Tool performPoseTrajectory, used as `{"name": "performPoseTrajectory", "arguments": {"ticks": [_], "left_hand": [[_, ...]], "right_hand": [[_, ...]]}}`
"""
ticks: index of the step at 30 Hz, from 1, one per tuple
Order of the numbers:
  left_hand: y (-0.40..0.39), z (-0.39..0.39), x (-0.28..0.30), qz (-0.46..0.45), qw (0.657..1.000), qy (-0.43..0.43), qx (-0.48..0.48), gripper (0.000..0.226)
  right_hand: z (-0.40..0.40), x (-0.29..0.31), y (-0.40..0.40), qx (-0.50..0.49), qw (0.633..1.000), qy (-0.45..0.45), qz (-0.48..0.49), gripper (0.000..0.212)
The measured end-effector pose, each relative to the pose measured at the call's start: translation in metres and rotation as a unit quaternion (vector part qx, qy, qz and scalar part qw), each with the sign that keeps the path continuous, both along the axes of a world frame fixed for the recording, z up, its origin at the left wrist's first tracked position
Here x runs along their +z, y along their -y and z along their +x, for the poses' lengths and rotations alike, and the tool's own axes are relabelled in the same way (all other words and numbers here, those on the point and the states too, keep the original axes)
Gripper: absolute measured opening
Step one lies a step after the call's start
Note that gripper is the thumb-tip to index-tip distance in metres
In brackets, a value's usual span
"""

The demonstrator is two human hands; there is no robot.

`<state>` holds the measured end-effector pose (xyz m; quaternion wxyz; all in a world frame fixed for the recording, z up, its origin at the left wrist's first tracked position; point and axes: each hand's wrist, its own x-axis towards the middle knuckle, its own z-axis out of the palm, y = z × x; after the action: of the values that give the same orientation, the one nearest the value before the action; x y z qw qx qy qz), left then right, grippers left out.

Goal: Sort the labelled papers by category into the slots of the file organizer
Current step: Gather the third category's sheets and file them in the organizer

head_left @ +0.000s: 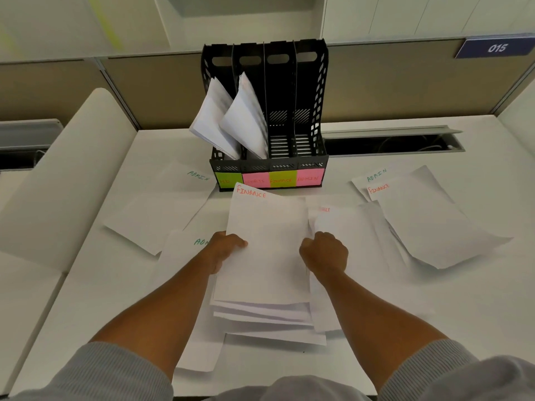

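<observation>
Both hands' fingers (241, 243) gripping FINANCE paper stack (267, 244), file organizer (311, 91) behind

The file organizer (269, 117) is standing at the back of the desk (434, 299), and papers are leaning in its two left slots. In front of it a stack of papers (266, 256) is lying between the left hand (224, 250) and the right hand (324, 251). More sheets are lying to the left (162, 209) and to the right (428, 218) of the stack.
</observation>
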<state>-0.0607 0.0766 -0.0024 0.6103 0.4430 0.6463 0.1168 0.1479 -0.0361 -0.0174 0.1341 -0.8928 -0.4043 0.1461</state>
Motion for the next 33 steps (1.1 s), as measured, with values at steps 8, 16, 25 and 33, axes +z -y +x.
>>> {"name": "performPoseTrajectory", "arguments": {"ticks": [8,16,25,33], "left_hand": [[0.010,0.030,0.000,0.003,1.000,0.016,-0.015,0.037],[0.020,0.052,-0.001,0.001,0.998,0.046,-0.037,0.047],[0.014,0.062,-0.011,0.034,0.995,0.030,-0.086,0.070],[-0.001,0.070,-0.024,0.055,0.993,-0.059,-0.086,0.049]], "right_hand": [[-0.014,0.013,-0.023,0.046,0.966,-0.239,0.088,0.039],[-0.019,0.022,-0.044,0.077,0.891,-0.439,0.091,0.025],[0.002,0.015,-0.053,0.027,0.886,-0.451,0.102,0.017],[0.085,0.011,-0.062,-0.159,0.967,-0.183,0.075,0.023]]}}
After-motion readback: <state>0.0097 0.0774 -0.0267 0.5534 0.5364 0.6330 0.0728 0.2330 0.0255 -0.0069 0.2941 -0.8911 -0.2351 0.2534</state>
